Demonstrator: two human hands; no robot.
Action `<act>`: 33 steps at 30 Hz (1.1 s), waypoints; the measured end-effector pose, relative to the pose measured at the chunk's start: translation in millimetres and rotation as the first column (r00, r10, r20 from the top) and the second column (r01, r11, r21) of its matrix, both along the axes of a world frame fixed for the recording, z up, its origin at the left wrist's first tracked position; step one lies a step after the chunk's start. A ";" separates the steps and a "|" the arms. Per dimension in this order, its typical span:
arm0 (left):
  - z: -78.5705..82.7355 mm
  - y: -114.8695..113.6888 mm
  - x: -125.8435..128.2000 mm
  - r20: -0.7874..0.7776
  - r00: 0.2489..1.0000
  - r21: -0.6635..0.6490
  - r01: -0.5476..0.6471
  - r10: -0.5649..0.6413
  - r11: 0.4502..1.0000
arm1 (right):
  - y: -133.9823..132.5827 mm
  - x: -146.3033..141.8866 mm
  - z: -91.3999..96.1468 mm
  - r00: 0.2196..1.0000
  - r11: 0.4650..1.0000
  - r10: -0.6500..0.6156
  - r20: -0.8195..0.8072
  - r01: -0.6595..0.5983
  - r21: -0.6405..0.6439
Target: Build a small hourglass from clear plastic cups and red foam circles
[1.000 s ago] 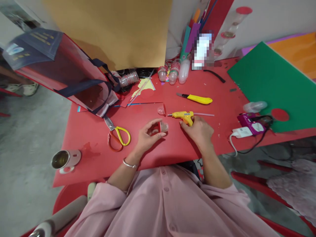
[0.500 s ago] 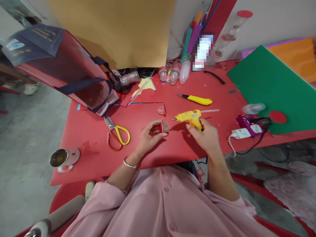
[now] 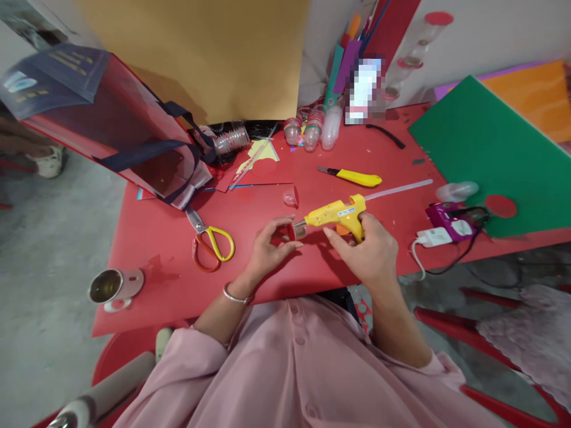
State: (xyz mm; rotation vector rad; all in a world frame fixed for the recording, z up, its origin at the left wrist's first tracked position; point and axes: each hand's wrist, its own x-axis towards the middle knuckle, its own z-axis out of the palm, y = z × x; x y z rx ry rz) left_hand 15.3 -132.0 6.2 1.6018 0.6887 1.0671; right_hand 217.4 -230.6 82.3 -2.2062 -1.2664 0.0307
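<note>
My left hand (image 3: 267, 252) pinches a small clear plastic cup with a red disc (image 3: 292, 230) just above the red table (image 3: 156, 238). My right hand (image 3: 368, 249) grips the handle of a yellow glue gun (image 3: 334, 213), whose nozzle touches the small cup. A clear glue stick (image 3: 397, 189) sticks out of the gun's back. Another small clear cup (image 3: 291, 196) lies a little beyond the hands.
Orange and yellow scissors (image 3: 209, 241) lie left of my hands, a yellow utility knife (image 3: 354, 176) behind the gun. A red bag (image 3: 111, 137) stands at the back left, a green foam sheet (image 3: 486, 148) at the right, a charger and cable (image 3: 435, 238) near the edge, a metal cup (image 3: 107, 285) at the left.
My right hand lifted the glue gun off the table and swung its nozzle left to the small cup. My left hand has kept hold of the cup in the same place.
</note>
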 end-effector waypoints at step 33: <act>-16.1 4.1 0.6 -0.177 0.964 0.521 -0.078 0.197 0.850 | 4.1 42.1 -70.0 0.962 0.994 -0.012 -0.272 -0.017 -0.104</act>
